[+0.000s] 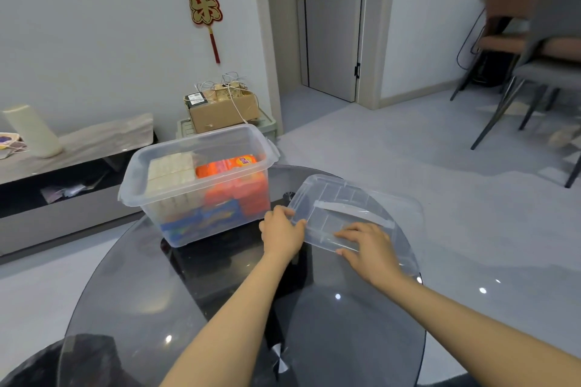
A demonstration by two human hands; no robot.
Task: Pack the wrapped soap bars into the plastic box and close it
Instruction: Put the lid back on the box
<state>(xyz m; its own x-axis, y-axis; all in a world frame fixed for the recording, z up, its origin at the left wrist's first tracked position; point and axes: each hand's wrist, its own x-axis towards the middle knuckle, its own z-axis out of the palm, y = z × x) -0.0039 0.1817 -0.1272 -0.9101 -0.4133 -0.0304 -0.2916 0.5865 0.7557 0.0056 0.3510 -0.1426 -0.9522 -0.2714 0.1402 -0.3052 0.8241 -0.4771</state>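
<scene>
A clear plastic box [132, 179] stands uncovered on the round dark glass table [330, 324]. Inside it are stacked wrapped soap bars: white ones [171, 171] at the left, orange ones [232, 165] at the right, blue ones [201, 220] at the bottom front. The clear lid [361, 198] with a handle lies on the table to the right of the box. My left hand [281, 234] grips the lid's left edge. My right hand [369, 247] holds its near edge, fingers on top and thumb beneath.
Behind the box stands a cardboard carton [223, 110] with cables on a green stool. A low grey TV bench [75, 151] runs along the left wall. Chairs [518, 50] stand at the far right. A door [330, 22] is shut at the back.
</scene>
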